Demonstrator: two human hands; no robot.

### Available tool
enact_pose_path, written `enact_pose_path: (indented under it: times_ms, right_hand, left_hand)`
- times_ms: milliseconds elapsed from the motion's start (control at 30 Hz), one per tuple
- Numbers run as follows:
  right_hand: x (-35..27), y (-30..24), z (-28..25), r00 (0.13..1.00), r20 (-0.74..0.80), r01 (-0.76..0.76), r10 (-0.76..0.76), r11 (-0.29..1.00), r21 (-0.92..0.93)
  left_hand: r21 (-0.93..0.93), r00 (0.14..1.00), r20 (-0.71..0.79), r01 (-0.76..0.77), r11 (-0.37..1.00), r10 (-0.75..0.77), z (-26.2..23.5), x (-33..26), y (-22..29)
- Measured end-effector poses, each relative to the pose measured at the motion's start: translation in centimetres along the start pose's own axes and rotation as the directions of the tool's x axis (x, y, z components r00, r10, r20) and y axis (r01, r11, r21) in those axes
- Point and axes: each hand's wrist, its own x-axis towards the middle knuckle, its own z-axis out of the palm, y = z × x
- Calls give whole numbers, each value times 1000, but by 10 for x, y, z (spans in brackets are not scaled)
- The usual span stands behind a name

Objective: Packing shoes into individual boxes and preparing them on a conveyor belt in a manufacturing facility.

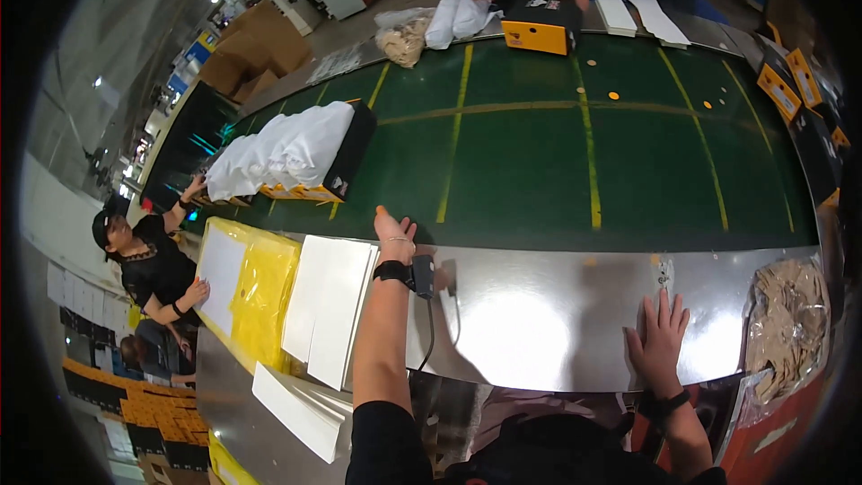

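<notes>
A small orange piece [381, 210] shows at a fingertip of the left hand [396, 237], above the near edge of the green belt [512, 175]; whether it is pinched or merely stuck there cannot be told. If the hold is slight, it could drop onto the belt, where similar orange dots [613, 96] lie loose, and be hard to pick out.

The two hands are well apart. The right hand [660, 337] lies spread on the metal desk [575, 256], gripping nothing, its fingertips just beside a small pale patch [663, 271] too unclear to name; a careless sweep could smear or shift it.

At the left wrist, a cable [432, 337] runs from a black device [423, 277] toward the near edge and could snag if the arm reaches far. Just left of that forearm, white sheets [330, 305] could be knocked askew by an elbow. The nearer folded sheets [301, 409] might slide off. Farther left, white paper [292, 148] drapes loosely over black-and-orange boxes [352, 154]; a jolt of the belt could make it slip.
</notes>
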Motion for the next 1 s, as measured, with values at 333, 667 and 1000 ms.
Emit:
enact_pose_path:
  times_ms: [333,667,1000]
  right_hand:
    - [5,-3,-4,998,57,-35,37,999,-37]
    - [4,-7,1,983,159,-74,87,994,-82]
    - [12,-4,-1,977,199,-63,75,996,-64]
  left_hand:
    - [264,996,-11,-85,961,91,44,29,13]
    - [138,989,-47,-134,981,142,-32,118,164]
    - [81,991,114,-86,993,76,-123,239,209]
